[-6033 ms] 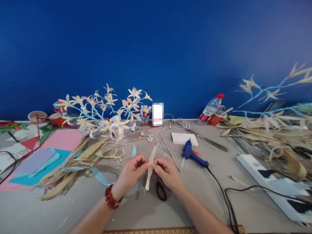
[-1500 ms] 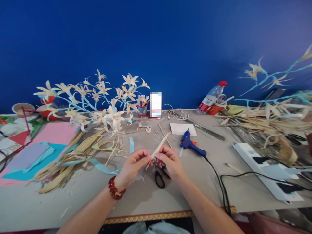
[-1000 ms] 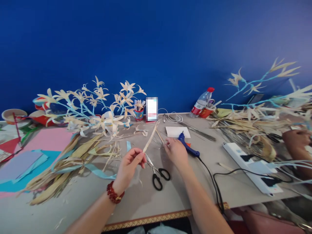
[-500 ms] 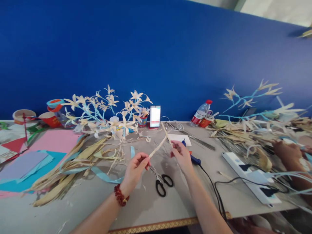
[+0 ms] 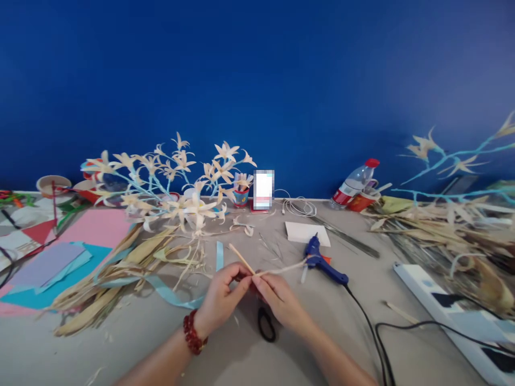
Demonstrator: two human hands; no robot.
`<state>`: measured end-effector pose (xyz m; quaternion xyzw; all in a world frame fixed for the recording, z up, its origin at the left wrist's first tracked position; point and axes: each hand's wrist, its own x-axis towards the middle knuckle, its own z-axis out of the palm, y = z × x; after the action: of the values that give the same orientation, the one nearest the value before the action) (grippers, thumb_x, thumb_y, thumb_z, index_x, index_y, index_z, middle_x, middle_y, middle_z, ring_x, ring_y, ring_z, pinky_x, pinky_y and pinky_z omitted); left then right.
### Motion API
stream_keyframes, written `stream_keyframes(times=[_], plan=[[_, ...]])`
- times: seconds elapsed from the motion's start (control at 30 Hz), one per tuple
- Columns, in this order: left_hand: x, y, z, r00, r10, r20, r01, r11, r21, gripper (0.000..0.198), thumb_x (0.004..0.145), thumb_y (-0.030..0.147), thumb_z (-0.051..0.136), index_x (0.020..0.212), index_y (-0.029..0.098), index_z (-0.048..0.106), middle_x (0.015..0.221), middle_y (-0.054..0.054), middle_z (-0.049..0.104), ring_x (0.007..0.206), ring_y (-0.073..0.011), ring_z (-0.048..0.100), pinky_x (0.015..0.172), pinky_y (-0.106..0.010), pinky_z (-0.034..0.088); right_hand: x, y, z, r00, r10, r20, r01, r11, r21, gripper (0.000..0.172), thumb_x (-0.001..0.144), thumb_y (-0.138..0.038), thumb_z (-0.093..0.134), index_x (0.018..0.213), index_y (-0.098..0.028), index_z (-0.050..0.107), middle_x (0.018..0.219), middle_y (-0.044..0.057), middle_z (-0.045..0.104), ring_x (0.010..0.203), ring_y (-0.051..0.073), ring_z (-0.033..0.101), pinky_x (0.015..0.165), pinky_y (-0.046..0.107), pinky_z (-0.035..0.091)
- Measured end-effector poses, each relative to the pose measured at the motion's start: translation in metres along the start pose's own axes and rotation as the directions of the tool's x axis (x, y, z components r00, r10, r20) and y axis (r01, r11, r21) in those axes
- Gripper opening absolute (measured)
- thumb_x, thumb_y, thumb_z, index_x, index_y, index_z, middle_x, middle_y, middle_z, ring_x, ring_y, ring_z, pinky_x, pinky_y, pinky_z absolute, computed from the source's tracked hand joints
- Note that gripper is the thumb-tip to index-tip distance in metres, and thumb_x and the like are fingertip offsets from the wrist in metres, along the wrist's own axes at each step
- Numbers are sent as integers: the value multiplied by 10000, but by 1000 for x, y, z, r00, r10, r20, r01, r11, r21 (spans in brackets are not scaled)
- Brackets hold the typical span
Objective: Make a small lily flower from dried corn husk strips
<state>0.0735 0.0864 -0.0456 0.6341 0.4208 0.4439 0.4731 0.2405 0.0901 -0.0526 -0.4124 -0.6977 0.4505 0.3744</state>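
My left hand (image 5: 222, 296) and my right hand (image 5: 278, 299) meet over the grey table (image 5: 132, 343), fingertips pinched together. Between them I hold a thin wooden stick (image 5: 240, 258) that points up and left, and a pale husk strip (image 5: 284, 268) that runs out to the right. Which hand holds which piece I cannot make out exactly. A red bead bracelet (image 5: 193, 333) sits on my left wrist. Black scissors (image 5: 266, 325) lie on the table just under my hands, mostly hidden.
A blue glue gun (image 5: 322, 259) with a black cord lies right of my hands. Dried husks and a light blue ribbon (image 5: 169, 289) lie left, with coloured paper (image 5: 60, 257) beyond. Husk flowers (image 5: 177, 177), a phone, a bottle (image 5: 354, 185) and a power strip (image 5: 446, 308) stand around.
My right hand picked up a wooden stick from near the glue gun and came back to my left hand. Both hands are now pinched together again over the scissors.
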Motion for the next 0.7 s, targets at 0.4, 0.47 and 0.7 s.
stream_keyframes(times=[0.4,0.47,0.7], plan=[[-3,1,1,992,123,21,-125,971,206,126,913,201,533,815,180,608,761,-13,645,723,-137,595,694,-231,458,-10,-3,-7,983,129,131,-146,982,124,547,966,-583,325,665,-176,529,619,-12,470,577,117,431,538,232,318],[-3,1,1,983,182,30,-184,957,225,112,903,163,537,813,184,601,767,-9,643,728,-133,591,695,-227,455,-10,-4,-5,977,151,150,-184,954,236,551,937,-616,369,630,-176,497,571,-33,410,512,95,363,480,225,266],[-4,2,-1,943,324,76,-333,915,226,145,885,74,527,867,203,591,812,-10,659,775,-133,601,730,-229,458,-15,-10,-1,862,316,397,-507,578,640,493,812,-625,567,601,-191,465,423,-115,239,361,46,127,338,203,73]])
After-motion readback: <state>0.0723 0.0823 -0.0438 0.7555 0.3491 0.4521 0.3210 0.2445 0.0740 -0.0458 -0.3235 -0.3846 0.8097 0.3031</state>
